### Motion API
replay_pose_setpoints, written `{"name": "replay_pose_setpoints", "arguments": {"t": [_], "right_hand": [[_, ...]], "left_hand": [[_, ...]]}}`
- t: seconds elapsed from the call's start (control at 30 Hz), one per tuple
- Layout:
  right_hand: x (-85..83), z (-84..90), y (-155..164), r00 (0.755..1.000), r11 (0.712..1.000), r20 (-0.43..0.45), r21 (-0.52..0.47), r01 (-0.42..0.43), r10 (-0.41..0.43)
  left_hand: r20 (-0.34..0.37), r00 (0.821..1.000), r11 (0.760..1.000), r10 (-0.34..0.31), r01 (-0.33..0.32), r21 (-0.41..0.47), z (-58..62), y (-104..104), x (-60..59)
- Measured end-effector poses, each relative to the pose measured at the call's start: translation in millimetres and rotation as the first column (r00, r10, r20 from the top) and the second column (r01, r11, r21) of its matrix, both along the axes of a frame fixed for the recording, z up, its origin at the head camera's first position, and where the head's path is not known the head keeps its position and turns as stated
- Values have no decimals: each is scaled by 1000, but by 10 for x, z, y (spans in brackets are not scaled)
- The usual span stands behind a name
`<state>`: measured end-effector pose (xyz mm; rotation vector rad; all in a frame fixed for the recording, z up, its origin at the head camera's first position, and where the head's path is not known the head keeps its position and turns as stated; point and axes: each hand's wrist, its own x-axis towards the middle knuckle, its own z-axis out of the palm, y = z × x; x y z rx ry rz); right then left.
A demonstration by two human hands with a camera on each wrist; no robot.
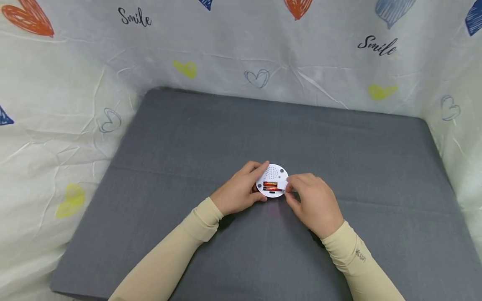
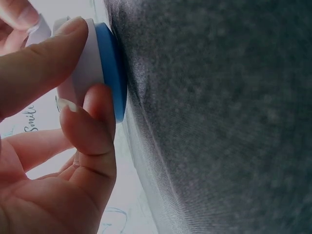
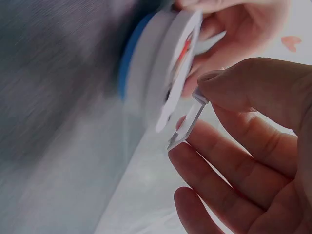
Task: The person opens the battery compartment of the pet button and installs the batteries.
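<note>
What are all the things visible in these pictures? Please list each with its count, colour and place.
round device: one, white with a blue face against the mat, centre of the mat, back side up with the battery bay open
batteries: red and gold, lying in the open bay; exact count unclear
battery cover: one, white, just off the device's right edge
mat: one, grey, covering the work surface
backdrop cloth: one, white with coloured hearts and the word Smile, behind and at both sides of the mat
sleeves: two, beige, over both forearms
left hand: one, its grip holds the device by the rim
right hand: one, its grip pinches the battery cover
</note>
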<state>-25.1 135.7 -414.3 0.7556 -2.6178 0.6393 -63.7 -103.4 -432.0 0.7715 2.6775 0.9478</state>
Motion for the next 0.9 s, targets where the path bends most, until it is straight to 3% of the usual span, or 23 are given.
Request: {"name": "replay_pose_setpoints", "arguments": {"t": [0.27,0.9], "right_hand": [[-18,21,-256,998,998,7,26,-63,63],[-37,-62,-326,999,996,27,82,-43,41]], "left_hand": [[-4,1000,1000,-18,18,16,10,-17,7],[-1,1000,1000,-20,20,9,1,-4,5]]}}
